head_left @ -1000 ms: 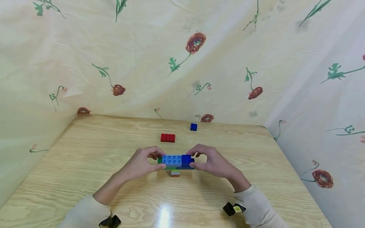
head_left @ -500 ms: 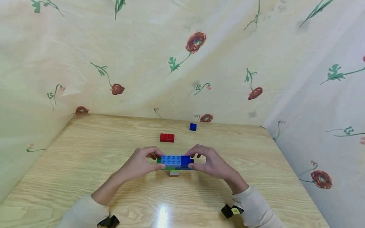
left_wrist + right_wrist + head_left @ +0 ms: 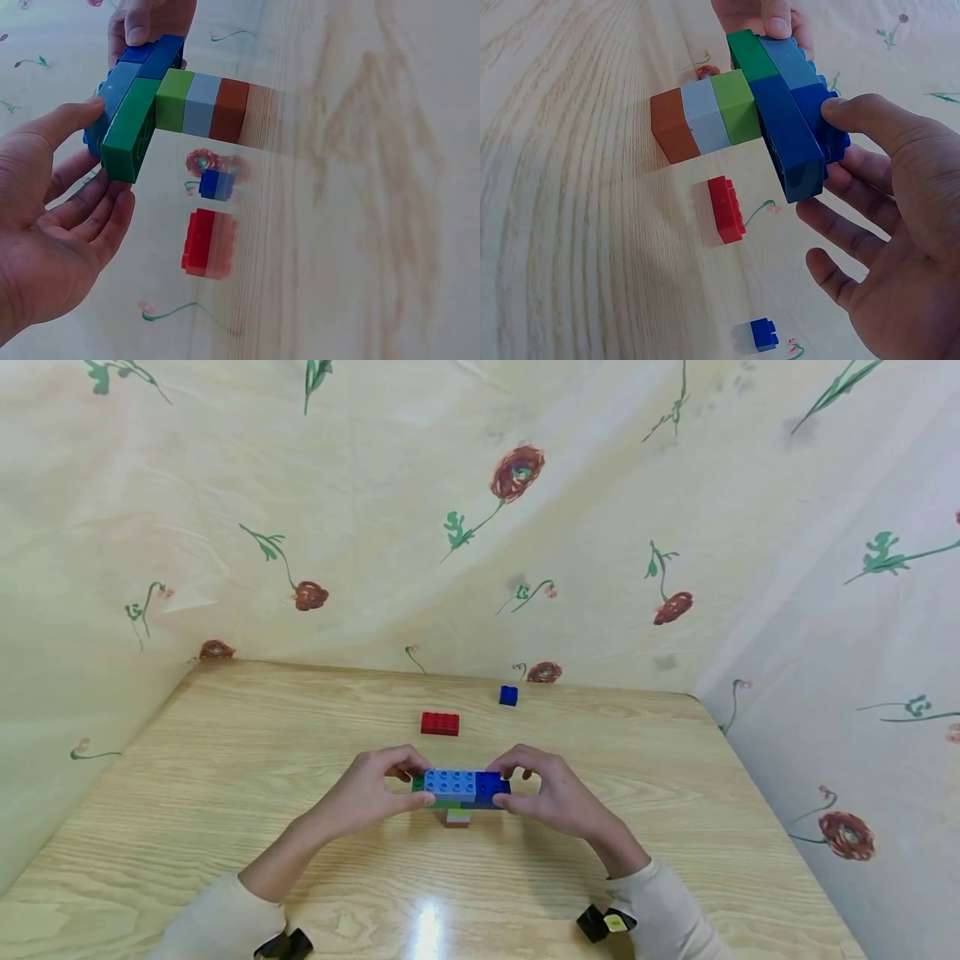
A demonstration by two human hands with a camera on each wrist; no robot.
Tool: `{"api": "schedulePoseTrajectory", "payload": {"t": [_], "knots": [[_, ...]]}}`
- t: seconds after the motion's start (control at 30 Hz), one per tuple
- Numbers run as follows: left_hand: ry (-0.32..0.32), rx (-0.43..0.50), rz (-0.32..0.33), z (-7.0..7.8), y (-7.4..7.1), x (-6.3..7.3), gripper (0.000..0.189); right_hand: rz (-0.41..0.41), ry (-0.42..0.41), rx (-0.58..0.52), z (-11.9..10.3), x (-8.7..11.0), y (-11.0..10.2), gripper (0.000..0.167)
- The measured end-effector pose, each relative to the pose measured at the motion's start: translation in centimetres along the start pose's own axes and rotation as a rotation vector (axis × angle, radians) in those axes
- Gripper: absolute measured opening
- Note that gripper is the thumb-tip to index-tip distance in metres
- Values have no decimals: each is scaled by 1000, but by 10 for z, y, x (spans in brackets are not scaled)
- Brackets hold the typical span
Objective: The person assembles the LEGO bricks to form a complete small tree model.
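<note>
A person's left hand (image 3: pixel 366 795) and right hand (image 3: pixel 553 792) grip the two ends of one brick structure, which stands near the middle of the wood-grain counter (image 3: pixel 315 893). The left thumb presses the near side of the light blue brick (image 3: pixel 450 785) with the fingers curled around the far side; the right hand pinches the square dark blue brick (image 3: pixel 487 786) in the same way. These two bricks sit side by side as the top layer, studs up. Beneath them lie a green brick (image 3: pixel 129 135) at the left and a longer dark blue brick (image 3: pixel 789 139) at the right, both resting across a narrow column: a lime brick (image 3: pixel 736 109), then a pale brick (image 3: pixel 705 118), then an orange-brown brick (image 3: pixel 671 126) with its foot on the counter. Beyond the structure lie a red brick (image 3: pixel 440 724) and, farther back and to the right, a small blue brick (image 3: pixel 508 696), near the flowered cloth (image 3: pixel 375 527)
</note>
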State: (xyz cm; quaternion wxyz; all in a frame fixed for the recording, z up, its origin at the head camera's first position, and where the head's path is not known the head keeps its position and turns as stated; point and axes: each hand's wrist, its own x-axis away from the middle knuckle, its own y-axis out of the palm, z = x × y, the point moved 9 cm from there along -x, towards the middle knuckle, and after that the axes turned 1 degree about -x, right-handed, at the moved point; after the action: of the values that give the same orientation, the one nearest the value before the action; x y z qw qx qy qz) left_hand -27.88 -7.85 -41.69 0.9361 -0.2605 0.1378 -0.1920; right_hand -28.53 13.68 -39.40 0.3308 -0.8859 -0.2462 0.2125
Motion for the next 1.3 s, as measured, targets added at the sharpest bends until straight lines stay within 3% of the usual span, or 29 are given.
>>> {"api": "schedulePoseTrajectory", "payload": {"t": [0.5, 0.73, 1.07, 1.3], "knots": [[4, -23, -33, 1, -1, -1, 32, -5, 48, -27, 1, 3, 1, 33], [17, -20, -96, 0, -7, -7, 33, -12, 55, -38, 0, 3, 1, 32], [-20, -64, -59, -13, -43, -51, 33, -14, 66, -32, -1, 3, -1, 32], [-56, -57, -49, -26, -52, -83, 35, -30, 75, -35, -3, 3, 0, 33]]}}
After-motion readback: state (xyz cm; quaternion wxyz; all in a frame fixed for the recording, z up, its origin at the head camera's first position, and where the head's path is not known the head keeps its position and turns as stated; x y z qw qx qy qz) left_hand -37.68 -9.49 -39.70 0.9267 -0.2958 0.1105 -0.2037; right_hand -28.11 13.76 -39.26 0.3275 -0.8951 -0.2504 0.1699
